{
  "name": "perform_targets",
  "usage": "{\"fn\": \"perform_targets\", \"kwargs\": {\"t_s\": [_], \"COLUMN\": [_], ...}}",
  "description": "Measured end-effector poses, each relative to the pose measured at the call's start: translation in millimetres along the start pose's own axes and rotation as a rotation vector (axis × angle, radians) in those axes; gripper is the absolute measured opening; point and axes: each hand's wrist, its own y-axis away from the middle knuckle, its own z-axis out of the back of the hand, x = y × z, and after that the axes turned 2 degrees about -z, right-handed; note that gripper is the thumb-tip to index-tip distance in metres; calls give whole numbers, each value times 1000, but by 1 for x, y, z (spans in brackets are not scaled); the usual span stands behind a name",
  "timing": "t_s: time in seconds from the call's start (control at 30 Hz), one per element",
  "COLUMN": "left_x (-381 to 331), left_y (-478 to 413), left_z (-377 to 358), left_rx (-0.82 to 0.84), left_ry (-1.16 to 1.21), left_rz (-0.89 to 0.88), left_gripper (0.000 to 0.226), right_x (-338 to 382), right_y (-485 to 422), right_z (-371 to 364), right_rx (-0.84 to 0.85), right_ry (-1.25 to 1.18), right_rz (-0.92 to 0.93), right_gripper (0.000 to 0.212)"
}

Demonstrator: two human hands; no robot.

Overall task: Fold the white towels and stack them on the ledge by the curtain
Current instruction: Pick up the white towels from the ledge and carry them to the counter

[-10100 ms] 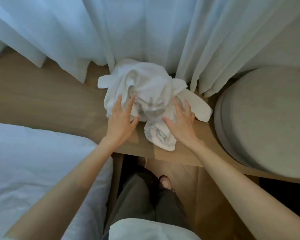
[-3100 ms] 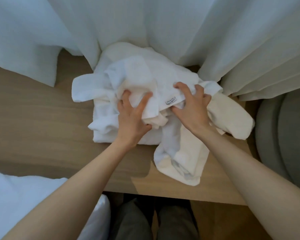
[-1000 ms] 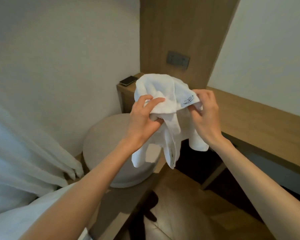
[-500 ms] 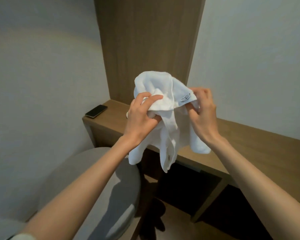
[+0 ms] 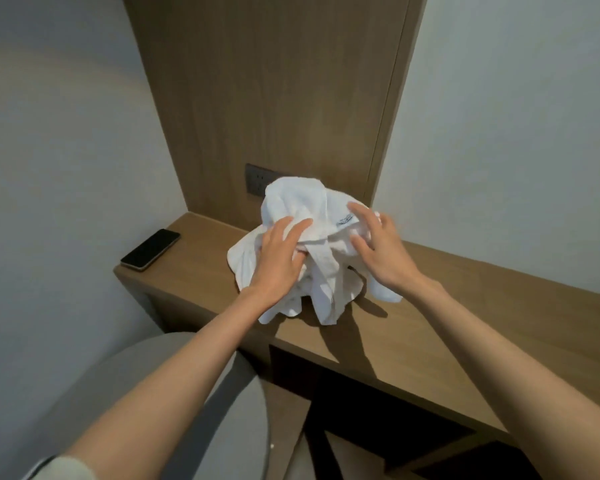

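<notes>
White towel (image 5: 312,247) crumpled on wooden desk (image 5: 430,327), right of phone (image 5: 150,248) | left hand (image 5: 280,263) and right hand (image 5: 381,252) open, fingers spread on cloth | step: unfolded | next: spread flat, find corners.

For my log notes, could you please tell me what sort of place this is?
Probably a hotel room: a built-in wooden wall desk with a dark wall socket plate, a round grey upholstered stool, and a crumpled white tagged towel.
</notes>
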Motion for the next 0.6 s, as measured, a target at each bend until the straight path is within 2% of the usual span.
{"fn": "perform_targets", "kwargs": {"t_s": [0.1,0.17,0.23,0.43,0.6], "left_x": [40,60,70,85,111], "left_y": [3,8,10,-19,-48], "left_z": [-42,-66,-86,-117,-117], "left_rx": [350,495,507,389,481], "left_ry": [-128,-164,-183,-261,-367], "left_rz": [164,229,226,283,439], "left_gripper": [53,62,66,67,74], "right_x": [-43,-68,-88,-130,-136], "right_y": [-6,-12,-18,-56,-92], "right_z": [-33,-53,-69,-103,-127], "right_rx": [329,469,523,637,709], "right_ry": [149,175,151,111,140], "right_rz": [-123,-185,-204,-200,-149], "right_gripper": [56,61,68,78,79]}}
